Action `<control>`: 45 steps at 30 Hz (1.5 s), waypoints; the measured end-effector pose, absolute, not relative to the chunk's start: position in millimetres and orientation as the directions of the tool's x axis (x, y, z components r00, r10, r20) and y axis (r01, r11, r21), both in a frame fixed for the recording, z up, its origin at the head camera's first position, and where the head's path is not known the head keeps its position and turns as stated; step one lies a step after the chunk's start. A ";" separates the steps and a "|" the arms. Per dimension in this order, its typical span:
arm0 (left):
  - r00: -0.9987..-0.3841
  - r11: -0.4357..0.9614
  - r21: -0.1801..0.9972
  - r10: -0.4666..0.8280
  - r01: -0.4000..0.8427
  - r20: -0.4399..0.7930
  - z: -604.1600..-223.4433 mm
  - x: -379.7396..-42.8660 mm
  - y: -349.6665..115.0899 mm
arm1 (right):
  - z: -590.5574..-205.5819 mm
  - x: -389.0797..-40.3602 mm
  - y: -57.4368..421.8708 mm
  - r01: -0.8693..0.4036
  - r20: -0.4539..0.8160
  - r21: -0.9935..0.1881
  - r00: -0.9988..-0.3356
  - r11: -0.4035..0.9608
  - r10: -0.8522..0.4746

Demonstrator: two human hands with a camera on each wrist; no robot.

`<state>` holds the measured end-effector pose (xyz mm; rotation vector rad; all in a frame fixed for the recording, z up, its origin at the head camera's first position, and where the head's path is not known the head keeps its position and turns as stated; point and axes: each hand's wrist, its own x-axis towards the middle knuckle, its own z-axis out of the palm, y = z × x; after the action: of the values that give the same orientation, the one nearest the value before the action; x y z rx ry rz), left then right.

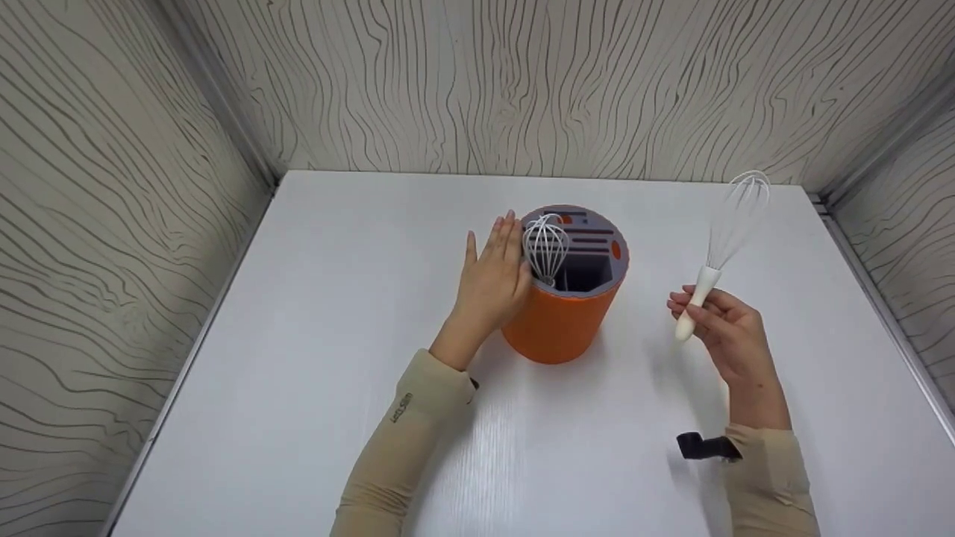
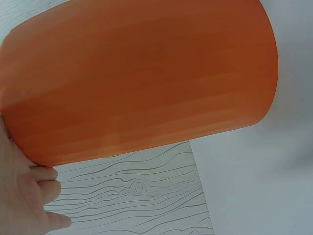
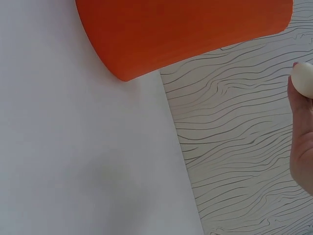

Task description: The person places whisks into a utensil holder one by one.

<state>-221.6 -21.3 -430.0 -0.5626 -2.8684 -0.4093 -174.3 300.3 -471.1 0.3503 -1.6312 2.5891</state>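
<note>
An orange cylindrical utensil holder (image 1: pixel 556 324) stands upright on the white table, its grey top divided into slots and a larger square compartment. A small whisk (image 1: pixel 547 246) pokes out of that top on the left, wires upward. My left hand (image 1: pixel 492 287) rests with straight fingers against the holder's left side near the rim; in the left wrist view its fingers (image 2: pixel 48 191) lie along the orange wall. To the right of the holder, my right hand (image 1: pixel 727 328) pinches the pale handle of a larger whisk (image 1: pixel 701 294), wire loops pointing up and away. The handle's rounded end (image 3: pixel 304 81) shows in the right wrist view.
The white table (image 1: pixel 321 298) runs back to a wood-grain patterned wall (image 1: pixel 477 89). Similar panels rise at the left and right, with metal strips along the edges. A black wrist mount (image 1: pixel 705 446) sticks out from the right sleeve.
</note>
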 end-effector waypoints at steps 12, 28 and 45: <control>-0.904 0.883 0.239 0.348 0.405 0.248 -430.1 -222.2 -21.9 | -459.8 -172.2 290.6 -0.206 0.277 -0.867 -0.956 -0.454 -0.094; -0.908 0.884 0.243 0.344 0.399 0.240 -430.4 -222.5 -21.9 | -450.5 -173.4 280.0 -0.244 0.324 -0.854 -0.941 -0.460 -0.103; -0.910 0.886 0.238 0.346 0.397 0.230 -430.9 -222.5 -21.6 | -438.1 -181.5 257.4 -0.243 0.325 -0.837 -0.941 -0.490 -0.089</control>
<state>-222.5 -21.6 -430.9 -0.5713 -2.8734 -0.4199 -181.5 257.4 -438.1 0.5039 -1.5361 2.5874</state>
